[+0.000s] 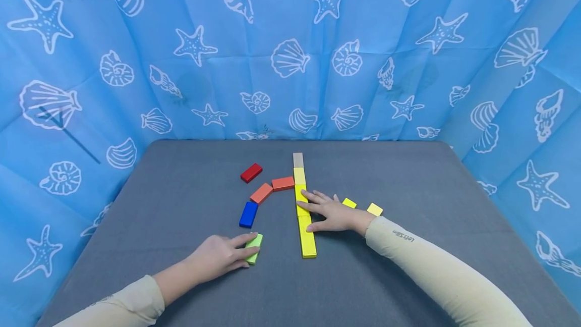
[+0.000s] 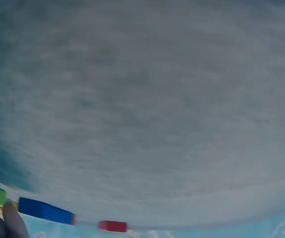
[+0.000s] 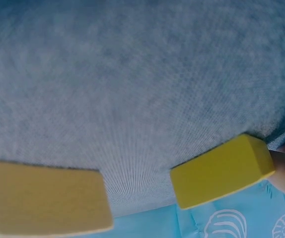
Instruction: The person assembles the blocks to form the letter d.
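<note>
Sleeves [image 1: 436, 271], hands [image 1: 218, 257] [image 1: 333, 214], blocks [image 1: 307, 244]; grey table [image 1: 181, 191], blue curtain [image 1: 263, 24]

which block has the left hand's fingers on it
The light green block, nearer the person than the blue block. It is the only green one, and the left hand touches no other.

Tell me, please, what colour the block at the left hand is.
Light green; the block shows best in the head view.
</note>
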Available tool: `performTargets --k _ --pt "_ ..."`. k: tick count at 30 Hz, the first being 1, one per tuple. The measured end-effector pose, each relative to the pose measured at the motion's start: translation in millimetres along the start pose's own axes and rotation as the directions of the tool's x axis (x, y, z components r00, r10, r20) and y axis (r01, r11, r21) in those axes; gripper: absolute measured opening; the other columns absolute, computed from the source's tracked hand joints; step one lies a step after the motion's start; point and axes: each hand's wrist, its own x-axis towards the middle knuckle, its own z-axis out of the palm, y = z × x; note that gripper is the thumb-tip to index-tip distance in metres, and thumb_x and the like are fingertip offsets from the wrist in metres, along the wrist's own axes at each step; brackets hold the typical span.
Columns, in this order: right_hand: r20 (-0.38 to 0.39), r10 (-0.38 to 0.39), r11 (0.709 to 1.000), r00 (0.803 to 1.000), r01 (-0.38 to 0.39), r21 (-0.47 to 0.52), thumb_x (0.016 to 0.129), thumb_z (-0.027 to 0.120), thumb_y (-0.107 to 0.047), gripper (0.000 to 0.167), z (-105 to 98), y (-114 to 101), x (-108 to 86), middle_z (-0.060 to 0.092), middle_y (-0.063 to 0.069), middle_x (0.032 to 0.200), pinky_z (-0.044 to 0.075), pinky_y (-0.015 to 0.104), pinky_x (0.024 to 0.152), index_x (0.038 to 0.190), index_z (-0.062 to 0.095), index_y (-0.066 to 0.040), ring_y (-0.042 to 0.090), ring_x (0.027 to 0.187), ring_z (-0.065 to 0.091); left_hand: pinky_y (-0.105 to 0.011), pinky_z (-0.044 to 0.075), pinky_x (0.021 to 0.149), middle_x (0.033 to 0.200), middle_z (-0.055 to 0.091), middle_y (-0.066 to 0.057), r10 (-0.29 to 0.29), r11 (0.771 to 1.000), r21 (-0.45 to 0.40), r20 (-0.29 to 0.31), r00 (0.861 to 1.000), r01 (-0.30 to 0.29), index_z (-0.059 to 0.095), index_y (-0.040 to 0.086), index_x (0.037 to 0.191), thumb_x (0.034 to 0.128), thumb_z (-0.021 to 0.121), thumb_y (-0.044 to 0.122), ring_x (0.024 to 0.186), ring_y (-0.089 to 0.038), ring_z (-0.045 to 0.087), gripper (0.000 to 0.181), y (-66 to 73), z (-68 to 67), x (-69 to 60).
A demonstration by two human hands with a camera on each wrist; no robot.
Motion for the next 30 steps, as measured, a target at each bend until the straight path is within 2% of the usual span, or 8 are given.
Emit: performTargets --k 2,8,13,17,25,27,30 --pt "-0.001 -0.002 1.0 1.0 0.002 0.003 0.091 0.063 -0.048 0.074 0.0 0.2 -0.2 0.011 0.001 0.163 0.005 0.071 0.106 0.153 0.032 -0.024 0.033 0.147 0.006 -0.021 0.051 0.058 0.127 0.063 -0.005 -0.026 0.999 0.025 0.011 1.0 0.026 0.068 0.021 0.125 0.089 0.071 0.034 0.068 -0.006 0.065 0.039 4.5 -0.2 2.4" --pt "-0.004 -0.005 1.0 1.0 0.005 0.004 0.091 0.063 -0.047 0.074 1.1 0.6 -0.1 0.012 0.001 0.163 0.005 0.071 0.106 0.153 0.033 -0.023 0.033 0.147 0.007 -0.021 0.051 0.058 0.129 0.061 -0.006 -0.027 1.0 0.005 0.058 0.998 0.027 0.067 0.02 0.126 0.0889 0.072 0.03 0.069 -0.006 0.065 0.039 7.8 -3.2 3.5" --pt "-0.003 -0.005 1.0 1.0 0.005 0.003 0.091 0.063 -0.048 0.073 1.8 1.3 0.2 0.011 0.0 0.163 0.005 0.072 0.106 0.153 0.033 -0.024 0.033 0.147 0.007 -0.02 0.05 0.054 0.122 0.064 -0.008 -0.109 0.993 0.043 0.065 0.992 0.106 0.068 0.022 0.125 0.0876 0.073 0.026 0.064 -0.007 0.065 0.038 14.0 -5.0 2.9" --pt "-0.007 -0.008 1.0 1.0 0.008 -0.001 0.091 0.063 -0.047 0.073 1.9 1.4 0.5 0.011 0.001 0.163 0.005 0.071 0.106 0.153 0.033 -0.023 0.033 0.147 0.007 -0.021 0.05 0.053 0.116 0.065 -0.008 -0.151 0.985 0.09 0.022 0.988 0.149 0.071 0.023 0.119 0.0847 0.076 0.029 0.063 -0.01 0.066 0.035 18.5 -3.1 5.6" --pt "-0.002 -0.013 1.0 1.0 0.013 -0.011 0.092 0.062 -0.047 0.073 1.7 1.1 0.5 0.011 0.002 0.163 0.005 0.072 0.106 0.154 0.031 -0.024 0.034 0.147 0.008 -0.025 0.049 0.046 0.104 0.066 -0.007 -0.18 0.967 0.161 -0.128 0.975 0.199 0.077 0.02 0.104 0.0755 0.083 0.035 0.054 -0.011 0.061 0.033 22.7 6.5 9.9" --pt "-0.001 -0.012 1.0 1.0 0.012 -0.01 0.091 0.062 -0.047 0.073 1.4 1.0 0.5 0.011 0.002 0.163 0.005 0.072 0.106 0.154 0.031 -0.024 0.034 0.147 0.008 -0.025 0.047 0.043 0.104 0.065 -0.008 -0.183 0.961 0.182 -0.145 0.972 0.208 0.077 0.02 0.103 0.0754 0.083 0.038 0.051 -0.011 0.058 0.034 23.1 8.1 10.4" --pt "-0.001 -0.015 1.0 1.0 0.015 -0.004 0.091 0.063 -0.047 0.074 1.1 0.6 0.2 0.011 0.002 0.163 0.006 0.072 0.105 0.154 0.032 -0.023 0.034 0.147 0.008 -0.025 0.046 0.043 0.108 0.064 -0.009 -0.189 0.959 0.189 -0.131 0.973 0.211 0.076 0.019 0.105 0.0773 0.081 0.04 0.051 -0.012 0.057 0.035 23.1 8.5 10.6"
